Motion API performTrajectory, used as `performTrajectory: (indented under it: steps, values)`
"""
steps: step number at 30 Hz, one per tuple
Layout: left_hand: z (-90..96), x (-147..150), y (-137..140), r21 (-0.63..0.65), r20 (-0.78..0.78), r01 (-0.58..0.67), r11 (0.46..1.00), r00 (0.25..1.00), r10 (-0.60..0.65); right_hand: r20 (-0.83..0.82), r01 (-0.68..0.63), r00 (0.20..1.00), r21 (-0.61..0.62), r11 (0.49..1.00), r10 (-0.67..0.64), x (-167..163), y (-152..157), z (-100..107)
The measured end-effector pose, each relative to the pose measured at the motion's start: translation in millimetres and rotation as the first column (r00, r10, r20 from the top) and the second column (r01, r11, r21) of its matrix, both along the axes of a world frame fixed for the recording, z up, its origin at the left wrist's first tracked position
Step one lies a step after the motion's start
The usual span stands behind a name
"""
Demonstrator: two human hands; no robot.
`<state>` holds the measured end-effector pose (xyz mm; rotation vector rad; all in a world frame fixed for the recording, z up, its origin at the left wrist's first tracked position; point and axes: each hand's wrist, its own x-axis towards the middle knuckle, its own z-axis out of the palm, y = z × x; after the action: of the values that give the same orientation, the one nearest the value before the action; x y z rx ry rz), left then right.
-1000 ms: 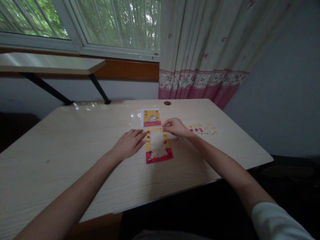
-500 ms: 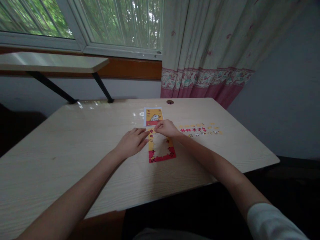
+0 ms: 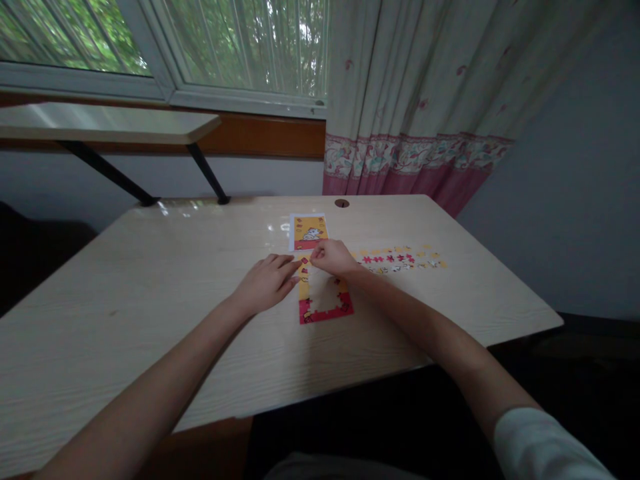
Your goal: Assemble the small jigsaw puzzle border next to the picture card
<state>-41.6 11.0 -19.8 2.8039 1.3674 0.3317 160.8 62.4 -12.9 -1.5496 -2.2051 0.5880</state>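
Observation:
A partly joined jigsaw puzzle (image 3: pixel 325 315) lies on the table, its yellow and red border surrounding bare tabletop. My left hand (image 3: pixel 267 283) rests flat at the border's left side, fingers stretched out and fingertips touching the upper left pieces. Over the top edge, my right hand (image 3: pixel 333 258) has thumb and fingers pinched together; whatever is between them is too small or hidden to make out. Just beyond lies a picture card (image 3: pixel 309 232) in yellow and red with a white animal on it. My right hand and forearm cover part of the border's upper right.
Loose puzzle pieces (image 3: pixel 387 259) lie in rows right of my right hand, red ones in the middle, yellow and white around them. A raised shelf (image 3: pixel 125 127) on black supports stands at the back left. A round cable hole (image 3: pixel 342 203) sits near the table's back edge.
The whole view has shifted very slightly. Both hands keep nearly the same places at the top left of the puzzle border, with the right still pinched.

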Motion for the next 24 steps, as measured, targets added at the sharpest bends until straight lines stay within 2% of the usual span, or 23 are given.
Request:
performTrajectory:
  steps: [6,10,13,18,24]
  values:
    - [-0.7,-0.6,0.4,0.013,-0.021,-0.005,1.000,1.000,0.005,-0.021,-0.017,1.000,0.004,1.000,0.017,0.8,-0.3,2.4]
    - [-0.5,-0.5,0.0,0.002,-0.003,-0.004,1.000,1.000,0.004,-0.099,-0.073,0.992,0.024,0.997,0.075,17.2,-0.5,11.0]
    - [-0.6,-0.8,0.3,0.001,0.002,0.002,1.000,1.000,-0.002,-0.118,-0.043,0.992,0.089,0.995,0.053,45.3,2.1,19.8]
    - [-2.7,-0.8,3.2,0.011,0.046,0.021,1.000,0.999,-0.022,-0.077,0.043,0.996,0.134,0.990,-0.033,111.3,10.5,31.8]
    - [-5.9,5.5,9.2,0.033,0.085,0.101,0.994,0.991,-0.103,-0.036,0.155,0.988,0.186,0.970,-0.151,185.0,10.6,27.3]
